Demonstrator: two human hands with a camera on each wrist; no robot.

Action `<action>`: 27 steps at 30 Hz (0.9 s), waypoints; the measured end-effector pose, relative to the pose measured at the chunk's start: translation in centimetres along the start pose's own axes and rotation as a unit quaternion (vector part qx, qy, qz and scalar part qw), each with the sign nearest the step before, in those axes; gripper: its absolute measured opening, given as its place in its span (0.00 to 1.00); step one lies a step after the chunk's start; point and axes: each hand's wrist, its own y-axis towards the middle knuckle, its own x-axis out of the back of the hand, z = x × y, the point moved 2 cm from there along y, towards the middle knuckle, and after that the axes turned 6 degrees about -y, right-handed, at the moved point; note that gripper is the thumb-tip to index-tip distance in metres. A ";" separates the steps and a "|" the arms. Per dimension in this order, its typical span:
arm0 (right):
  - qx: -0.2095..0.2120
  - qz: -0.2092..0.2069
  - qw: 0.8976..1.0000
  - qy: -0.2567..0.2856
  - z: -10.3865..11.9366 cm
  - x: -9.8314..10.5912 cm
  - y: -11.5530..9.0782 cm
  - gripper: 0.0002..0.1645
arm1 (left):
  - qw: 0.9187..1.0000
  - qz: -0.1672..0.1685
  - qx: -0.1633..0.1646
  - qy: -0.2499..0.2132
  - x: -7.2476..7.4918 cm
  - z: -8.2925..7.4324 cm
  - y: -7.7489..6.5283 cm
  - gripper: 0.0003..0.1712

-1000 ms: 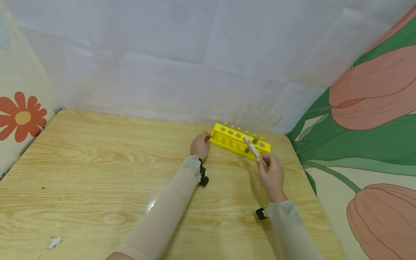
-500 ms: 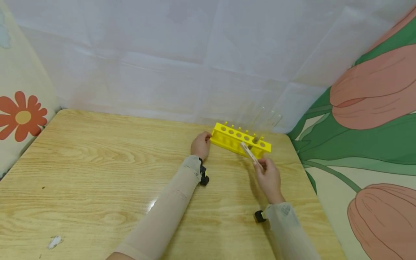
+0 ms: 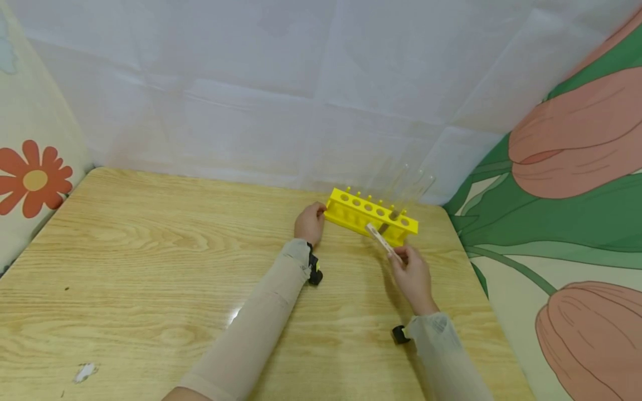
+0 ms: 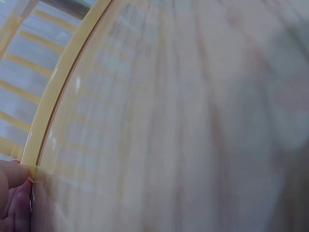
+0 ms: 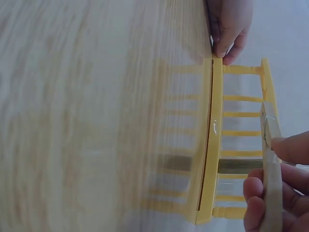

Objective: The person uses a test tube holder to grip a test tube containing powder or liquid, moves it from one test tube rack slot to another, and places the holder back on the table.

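Observation:
A yellow test tube rack (image 3: 375,211) stands at the back right of the table. My left hand (image 3: 309,224) pinches the left end of its base; the right wrist view shows the thumb and fingers there. My right hand (image 3: 413,277) holds a wooden test tube clamp (image 3: 383,240), which points up and left in front of the rack. A test tube with dark contents (image 5: 239,166) stands in the rack near its right end, seen beyond the clamp. The left wrist view catches the rack's base edge (image 4: 50,106) and a few fingertips (image 4: 13,175) on it.
Clear glass tubes (image 3: 424,182) rise at the rack's right end, close to the white backdrop (image 3: 251,100). The wood-grain table (image 3: 165,250) has a chipped spot (image 3: 85,372) at the front left. A tulip-print cloth (image 3: 567,223) hangs along the right side.
My right hand has drawn slightly left and toward me, bringing the clamp's tip off the dark tube and lower across the rack's front. The left hand and rack have hardly moved.

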 end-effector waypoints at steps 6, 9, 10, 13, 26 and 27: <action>-0.005 0.019 1.000 0.000 0.3 -0.1 -0.1 0.09 | 1.000 0.001 0.005 -0.005 0.1 0.0 0.1 0.10; -0.013 0.030 0.999 0.001 0.4 -0.2 -0.1 0.09 | 1.000 0.001 0.004 -0.004 0.1 0.0 0.1 0.10; -0.017 0.034 0.999 0.000 0.4 -0.2 -0.1 0.09 | 1.000 0.001 0.004 -0.003 0.1 0.0 0.1 0.10; -0.024 0.050 0.998 -0.005 0.4 -0.3 -0.2 0.09 | 1.000 0.003 0.004 -0.002 0.1 0.0 0.1 0.10; -0.060 0.107 0.992 -0.017 0.3 -0.8 -0.2 0.10 | 1.000 0.016 0.018 -0.003 0.3 -0.4 0.0 0.11; -0.063 0.110 0.992 -0.018 0.2 -0.8 -0.2 0.10 | 1.000 0.017 0.020 -0.003 0.3 -0.4 0.0 0.11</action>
